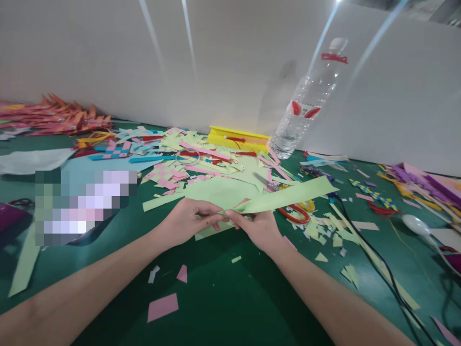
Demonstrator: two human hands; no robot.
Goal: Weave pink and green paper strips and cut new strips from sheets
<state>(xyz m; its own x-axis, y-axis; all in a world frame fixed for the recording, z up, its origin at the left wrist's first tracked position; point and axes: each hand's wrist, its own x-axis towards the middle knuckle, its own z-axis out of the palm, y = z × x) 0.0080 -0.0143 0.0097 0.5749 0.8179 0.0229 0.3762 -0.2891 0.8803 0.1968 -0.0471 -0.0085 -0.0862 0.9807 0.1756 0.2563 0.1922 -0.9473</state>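
A long light-green paper strip (291, 197) is pinched between both hands above the table. Its wide end sticks out to the upper right, while the part at my fingertips looks narrowed and folded. My left hand (192, 218) grips the strip with thumb and fingers from the left. Thumb on top, my right hand (257, 226) holds it close beside the left fingertips. Behind the hands lies a light-green paper sheet (212, 186). Just right of my right hand are scissors (295, 214) with red-orange handles, partly covered by the strip.
A clear plastic bottle (306, 105) leans against the grey wall (223, 62). Paper scraps (173, 175) are heaped at the back near a yellow folded piece (237, 138). A black cable (374, 254) and white spoon (418, 225) lie right. A pixelated object (90, 204) lies left.
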